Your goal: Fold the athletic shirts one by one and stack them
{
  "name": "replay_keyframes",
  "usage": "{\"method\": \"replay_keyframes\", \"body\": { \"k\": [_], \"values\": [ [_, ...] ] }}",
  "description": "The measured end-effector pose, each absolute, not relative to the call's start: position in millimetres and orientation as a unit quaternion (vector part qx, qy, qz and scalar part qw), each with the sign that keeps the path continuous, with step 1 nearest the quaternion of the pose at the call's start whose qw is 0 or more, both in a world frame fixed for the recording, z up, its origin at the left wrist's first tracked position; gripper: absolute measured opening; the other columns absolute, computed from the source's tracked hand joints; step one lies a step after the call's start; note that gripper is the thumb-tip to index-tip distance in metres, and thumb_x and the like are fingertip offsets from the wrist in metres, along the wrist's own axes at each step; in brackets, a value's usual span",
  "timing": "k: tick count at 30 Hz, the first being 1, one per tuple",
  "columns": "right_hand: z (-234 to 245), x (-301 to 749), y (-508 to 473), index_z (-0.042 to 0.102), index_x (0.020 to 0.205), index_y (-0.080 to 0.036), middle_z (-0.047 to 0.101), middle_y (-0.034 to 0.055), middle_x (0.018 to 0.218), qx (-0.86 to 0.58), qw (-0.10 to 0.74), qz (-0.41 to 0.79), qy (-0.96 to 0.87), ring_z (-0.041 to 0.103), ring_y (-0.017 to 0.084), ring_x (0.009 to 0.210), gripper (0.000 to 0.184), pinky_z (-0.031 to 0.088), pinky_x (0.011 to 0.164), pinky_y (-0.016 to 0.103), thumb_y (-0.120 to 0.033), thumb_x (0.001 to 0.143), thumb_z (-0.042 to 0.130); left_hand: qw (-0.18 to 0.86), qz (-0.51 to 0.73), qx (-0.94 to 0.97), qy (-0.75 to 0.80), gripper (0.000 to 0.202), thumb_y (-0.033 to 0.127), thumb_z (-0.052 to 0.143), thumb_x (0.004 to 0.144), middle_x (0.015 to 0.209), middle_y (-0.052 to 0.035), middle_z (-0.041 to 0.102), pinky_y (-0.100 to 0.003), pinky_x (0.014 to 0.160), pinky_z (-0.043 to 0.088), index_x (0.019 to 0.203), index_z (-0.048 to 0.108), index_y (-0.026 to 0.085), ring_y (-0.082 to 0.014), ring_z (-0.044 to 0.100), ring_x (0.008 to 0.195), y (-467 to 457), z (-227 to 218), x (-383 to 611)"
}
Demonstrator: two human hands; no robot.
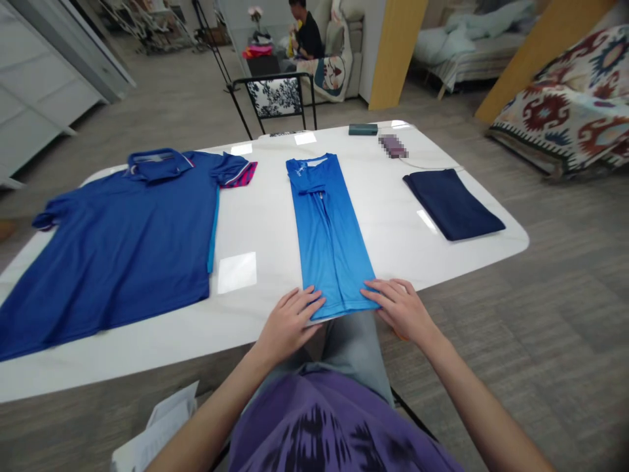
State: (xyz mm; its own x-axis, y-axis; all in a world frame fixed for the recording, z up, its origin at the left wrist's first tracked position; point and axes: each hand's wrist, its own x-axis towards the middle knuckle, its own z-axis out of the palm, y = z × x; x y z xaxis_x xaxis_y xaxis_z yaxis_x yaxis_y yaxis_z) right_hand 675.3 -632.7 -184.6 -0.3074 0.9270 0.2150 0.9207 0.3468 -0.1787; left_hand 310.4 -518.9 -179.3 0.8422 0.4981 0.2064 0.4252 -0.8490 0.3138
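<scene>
A bright blue T-shirt (pixel 330 242) lies folded lengthwise into a narrow strip, its collar at the far end and a sleeve folded over on top. The hem reaches the table's near edge. At the hem's left corner, my left hand (pixel 293 320) has its fingers on the cloth and the thumb lower, at the edge. My right hand (pixel 399 307) grips the right corner in a like way, its thumb mostly hidden. To the left, a dark blue polo shirt (pixel 132 249) is spread flat, collar away from me. A navy folded cloth (pixel 453 203) rests to the right.
The white table (pixel 260 229) has rounded corners. Near its far side are a dark green box-shaped object (pixel 362 130) and a blurred-out item (pixel 393 146) with a cable. A chair (pixel 275 98) stands beyond, and a person (pixel 308 33) sits farther back.
</scene>
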Motion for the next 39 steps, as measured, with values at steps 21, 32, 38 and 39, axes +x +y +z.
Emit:
{"method": "replay_keyframes", "body": {
  "k": [21,32,38,39],
  "values": [
    [-15,621,-681,0.081,0.133,-0.033,0.086,0.0059,0.114,-0.546,0.312,0.254,-0.735,0.080,0.026,0.101,0.023,0.065,0.090,0.040,-0.039,0.114,0.068,0.344,0.239,0.884,0.209,0.017,0.028,0.069,0.111,0.100,-0.0045,0.083,-0.029,0.080,0.061,0.121,0.083,0.027,-0.0186,0.076,0.086,-549,-16,241],
    [-98,698,-316,0.072,0.148,-0.018,0.079,0.0188,0.140,-0.689,0.288,0.119,-0.655,0.075,0.040,0.126,0.059,0.062,0.112,0.061,-0.061,0.109,0.063,0.290,0.260,0.815,0.430,0.053,0.062,0.064,0.109,0.124,-0.0159,0.077,-0.046,0.108,0.060,0.129,0.078,0.015,-0.0309,0.074,0.114,-203,-107,386],
    [-151,652,-334,0.041,0.181,-0.021,0.040,0.0178,0.188,-0.677,0.178,0.079,-0.710,0.038,0.042,0.174,0.083,0.032,0.142,0.069,-0.071,0.115,0.042,0.190,0.223,0.864,0.411,0.073,0.062,0.043,0.117,0.185,-0.0163,0.041,-0.058,0.145,0.024,0.179,0.047,0.023,-0.0375,0.027,0.179,-240,-178,405],
    [-157,644,-346,0.038,0.183,-0.021,0.036,0.0165,0.190,-0.671,0.163,0.087,-0.718,0.034,0.041,0.176,0.085,0.027,0.145,0.068,-0.072,0.115,0.041,0.182,0.191,0.876,0.403,0.076,0.064,0.042,0.117,0.189,-0.0140,0.037,-0.059,0.147,0.019,0.181,0.044,0.024,-0.0377,0.020,0.181,-253,-183,403]
  ]
}}
